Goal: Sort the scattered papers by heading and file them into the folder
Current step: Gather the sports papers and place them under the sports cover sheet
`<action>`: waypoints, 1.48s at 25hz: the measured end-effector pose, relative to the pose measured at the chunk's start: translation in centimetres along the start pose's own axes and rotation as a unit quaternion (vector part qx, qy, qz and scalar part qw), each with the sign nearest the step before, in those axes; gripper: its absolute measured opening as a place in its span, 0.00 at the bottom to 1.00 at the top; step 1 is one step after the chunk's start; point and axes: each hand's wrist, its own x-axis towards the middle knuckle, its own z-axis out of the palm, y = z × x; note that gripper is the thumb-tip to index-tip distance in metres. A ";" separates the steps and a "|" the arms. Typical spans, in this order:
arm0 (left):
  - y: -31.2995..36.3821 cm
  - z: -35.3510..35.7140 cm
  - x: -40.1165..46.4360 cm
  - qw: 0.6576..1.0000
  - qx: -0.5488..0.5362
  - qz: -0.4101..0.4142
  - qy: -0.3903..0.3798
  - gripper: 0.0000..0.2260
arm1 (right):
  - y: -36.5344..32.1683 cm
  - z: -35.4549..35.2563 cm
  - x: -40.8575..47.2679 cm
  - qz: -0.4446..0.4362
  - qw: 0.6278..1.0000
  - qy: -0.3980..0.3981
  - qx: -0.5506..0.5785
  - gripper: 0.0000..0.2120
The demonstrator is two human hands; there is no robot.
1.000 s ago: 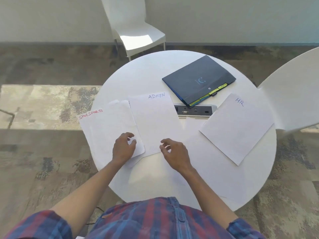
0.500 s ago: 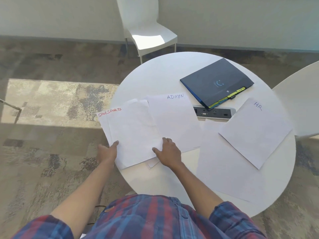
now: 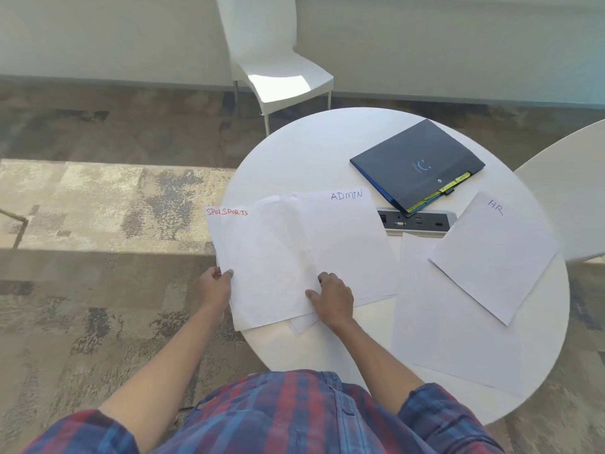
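Observation:
White sheets lie on a round white table (image 3: 327, 142). The sheets headed SPORTS (image 3: 262, 257) in red overlap at the table's left edge. My left hand (image 3: 214, 288) pinches their left edge, thumb on top. My right hand (image 3: 330, 298) rests on their lower right corner, fingers curled over the paper. An ADMIN sheet (image 3: 353, 244) lies just right, partly under the SPORTS sheets. An HR sheet (image 3: 491, 253) lies at the right over a blank sheet (image 3: 435, 322). The dark blue folder (image 3: 415, 162) with yellow tabs lies closed at the back right.
A grey power and socket strip (image 3: 419, 221) is set in the table between folder and papers. A white chair (image 3: 271, 60) stands behind the table, another white chair (image 3: 569, 191) at the right. Patterned carpet surrounds the table.
My left hand moved from the top of the SPORTS sheets to their left edge and took hold. My right hand shifted left onto their lower right corner. The camera view drifted left.

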 end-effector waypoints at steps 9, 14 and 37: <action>2.7 -0.3 0.9 0.990 -0.075 0.017 -0.115 0.14 | 0.0 -2.3 0.2 0.075 0.974 -0.021 0.213 0.11; 6.0 -0.8 0.4 0.971 -0.121 0.032 -0.201 0.09 | 0.3 -6.5 1.4 0.099 0.903 -0.001 0.418 0.18; 13.4 11.5 -12.5 0.882 -0.048 0.125 -0.452 0.12 | 9.0 -19.7 -9.2 0.043 0.799 0.248 0.546 0.07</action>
